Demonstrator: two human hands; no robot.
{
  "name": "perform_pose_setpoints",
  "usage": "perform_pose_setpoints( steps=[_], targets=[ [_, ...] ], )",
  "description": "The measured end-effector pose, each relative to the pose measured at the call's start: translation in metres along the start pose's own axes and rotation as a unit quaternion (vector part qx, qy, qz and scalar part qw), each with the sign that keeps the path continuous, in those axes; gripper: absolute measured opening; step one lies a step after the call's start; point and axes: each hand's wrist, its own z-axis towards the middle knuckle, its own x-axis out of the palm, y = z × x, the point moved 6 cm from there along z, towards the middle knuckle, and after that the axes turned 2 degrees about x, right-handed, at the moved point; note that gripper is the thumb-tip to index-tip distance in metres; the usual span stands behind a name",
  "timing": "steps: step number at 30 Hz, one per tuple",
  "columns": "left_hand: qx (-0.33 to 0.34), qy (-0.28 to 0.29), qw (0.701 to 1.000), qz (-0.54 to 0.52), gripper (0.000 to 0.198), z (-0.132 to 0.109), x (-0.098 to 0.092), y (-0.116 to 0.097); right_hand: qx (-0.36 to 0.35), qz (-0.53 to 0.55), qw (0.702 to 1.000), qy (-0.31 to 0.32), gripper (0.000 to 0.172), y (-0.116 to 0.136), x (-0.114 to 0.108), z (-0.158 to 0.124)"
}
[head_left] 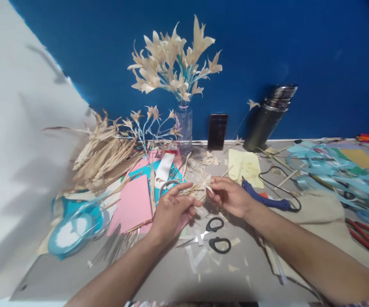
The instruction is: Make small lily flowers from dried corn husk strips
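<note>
My right hand pinches a small cream flower, which looks made of dried corn husk, between thumb and fingertips. Just to its left, my left hand has its index finger stretched out and its other fingers loosely bent. Nothing shows in the left hand, and its fingertips are close to the flower. Pale husk pieces lie behind the fingertips and partly blend with the flower. Black-handled scissors lie on the grey table below the hands. A blue glue gun rests right of my right hand.
Husk flowers stand in a clear bottle by the blue wall. A phone and a dark flask lean there. Dried husks, a pink pad and a ribbon roll lie left; blue ribbons lie right.
</note>
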Motion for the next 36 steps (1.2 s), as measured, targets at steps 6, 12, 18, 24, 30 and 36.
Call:
perform_pose_setpoints(
  steps=[6,12,18,24,30,36],
  targets=[
    [0.106,-0.081,0.984,0.114,0.029,-0.001,-0.013,-0.019,0.049,0.056,0.995,0.073,0.021,-0.008,0.009,-0.002],
    [0.233,-0.016,0.916,0.325,0.006,-0.007,0.000,-0.029,0.060,-0.050,0.996,0.045,0.025,-0.018,0.009,-0.004],
    [0.262,-0.005,0.895,0.362,0.011,-0.009,0.002,-0.030,0.058,-0.080,0.994,0.036,0.027,-0.019,0.009,-0.006],
    [0.167,-0.036,0.964,0.205,0.006,0.000,-0.011,-0.023,0.003,-0.126,0.992,0.011,0.033,-0.010,0.012,-0.007],
    [0.147,-0.021,0.974,0.170,0.007,0.000,-0.008,-0.023,-0.038,-0.154,0.987,-0.033,0.040,-0.001,0.008,-0.006],
    [0.188,0.019,0.949,0.254,0.010,0.000,0.001,-0.021,-0.064,-0.163,0.985,-0.009,0.041,0.007,0.011,-0.010]
  ],
)
